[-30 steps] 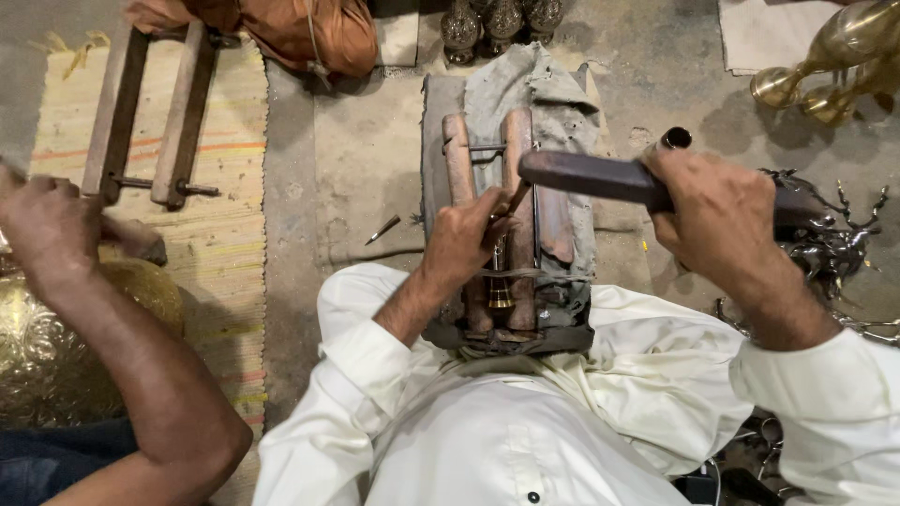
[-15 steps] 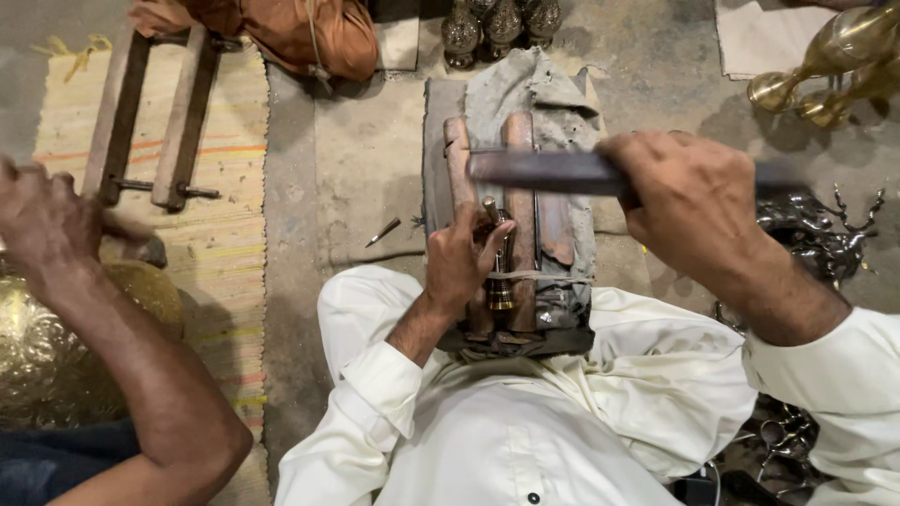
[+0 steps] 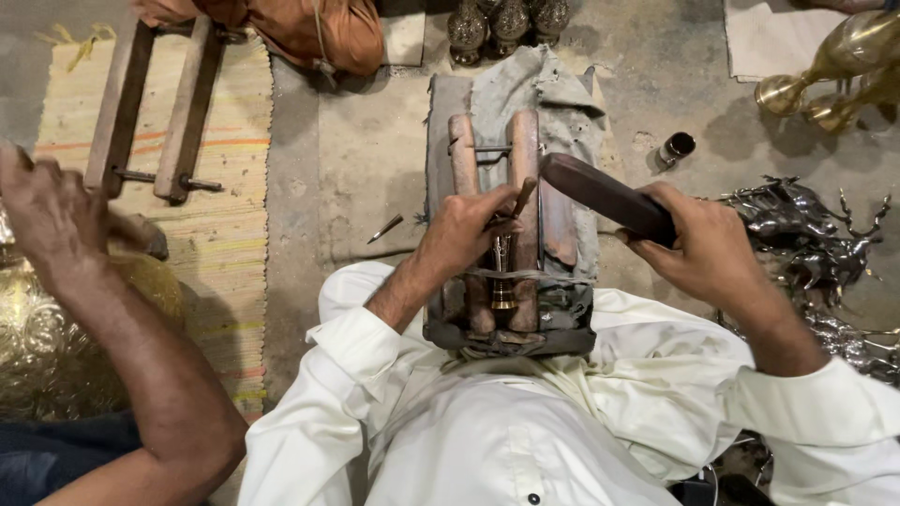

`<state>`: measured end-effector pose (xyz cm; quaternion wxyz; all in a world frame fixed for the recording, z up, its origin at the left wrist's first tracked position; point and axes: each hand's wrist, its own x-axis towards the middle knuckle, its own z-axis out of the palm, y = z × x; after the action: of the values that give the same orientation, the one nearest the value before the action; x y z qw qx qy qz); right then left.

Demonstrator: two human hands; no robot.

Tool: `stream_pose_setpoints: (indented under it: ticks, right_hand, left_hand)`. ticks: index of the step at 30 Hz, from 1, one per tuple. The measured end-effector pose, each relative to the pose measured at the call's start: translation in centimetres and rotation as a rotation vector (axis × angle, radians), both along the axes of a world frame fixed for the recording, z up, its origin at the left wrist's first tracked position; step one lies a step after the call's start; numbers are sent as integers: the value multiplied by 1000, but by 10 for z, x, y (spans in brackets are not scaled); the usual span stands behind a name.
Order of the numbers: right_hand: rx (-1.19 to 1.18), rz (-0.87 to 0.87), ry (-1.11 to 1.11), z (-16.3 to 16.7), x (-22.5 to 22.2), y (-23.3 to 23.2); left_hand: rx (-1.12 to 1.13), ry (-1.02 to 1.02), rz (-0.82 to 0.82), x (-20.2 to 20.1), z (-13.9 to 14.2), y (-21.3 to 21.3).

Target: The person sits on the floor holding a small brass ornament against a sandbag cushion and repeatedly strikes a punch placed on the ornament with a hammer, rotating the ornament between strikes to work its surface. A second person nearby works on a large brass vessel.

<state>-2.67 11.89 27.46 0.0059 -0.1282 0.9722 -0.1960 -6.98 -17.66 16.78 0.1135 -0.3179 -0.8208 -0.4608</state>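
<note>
While our left hand (image 3: 466, 228) pinched a thin metal chisel (image 3: 521, 198) on the small brass piece (image 3: 503, 281) | right hand (image 3: 705, 245) clenched the dark wooden mallet (image 3: 600, 194) at 2 o'clock | engraving; next strike needed a square hit.

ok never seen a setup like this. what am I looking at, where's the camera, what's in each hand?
One view, from a camera on the person's head, looking down at their lap. In front lies a wooden two-bar clamp on grey cloth, gripping a small brass piece. The left hand holds a thin punch-like tool against it; the right hand grips a dark wooden bat. At far left, another person's hand works near embossed brass. A spare clamp lies on a woven mat.
</note>
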Motion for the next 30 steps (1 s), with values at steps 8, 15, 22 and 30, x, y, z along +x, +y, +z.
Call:
stream_pose_setpoints:
  ticks: [8,15,22,30]
  right_hand:
    - [179,24,399,4,19,8]
    - [127,-74,284,-5,30,16]
    - [-232,-324,143,-30,40,21]
    - [-127,-214,214,-42,41,25]
  left_hand:
    - [-161,21,-57,-4,17,7]
    - [-272,55,-184,-17,17,12]
    - [-311,42,-204,-16,19,12]
    - [-23,9,-172,-6,16,-6]
